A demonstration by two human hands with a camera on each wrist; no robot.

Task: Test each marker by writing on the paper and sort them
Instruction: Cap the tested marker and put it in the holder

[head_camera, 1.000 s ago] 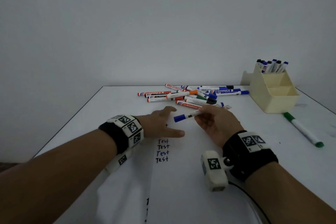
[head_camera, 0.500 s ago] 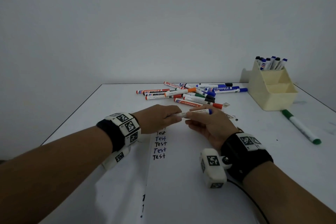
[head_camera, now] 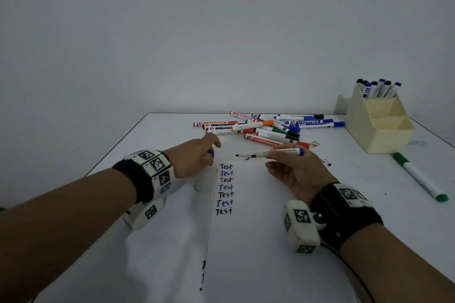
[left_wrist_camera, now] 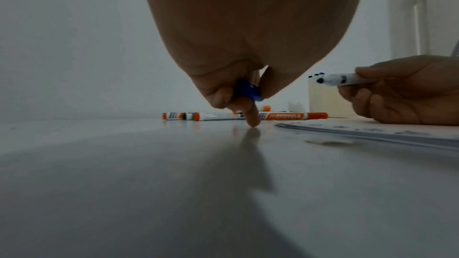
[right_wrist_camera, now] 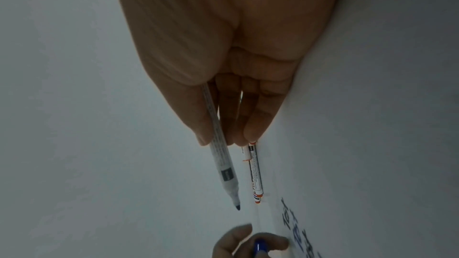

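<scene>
- Your right hand [head_camera: 293,172] pinches the marker [head_camera: 268,153] between thumb and fingertips, holding it level above the paper [head_camera: 246,241].
- The marker is uncapped: white barrel with printed text, a dark band near the neck, a blue rear end, and a dark tip pointing left, clear of your fingers.
- Your left hand [head_camera: 194,160] curls round the blue cap [left_wrist_camera: 248,90]; one finger points down, nearly touching the table [head_camera: 147,265].
- A column of "Test" lines in black and blue lies on the paper between your hands.
- The pile [head_camera: 266,128] lies just beyond your fingertips.
</scene>
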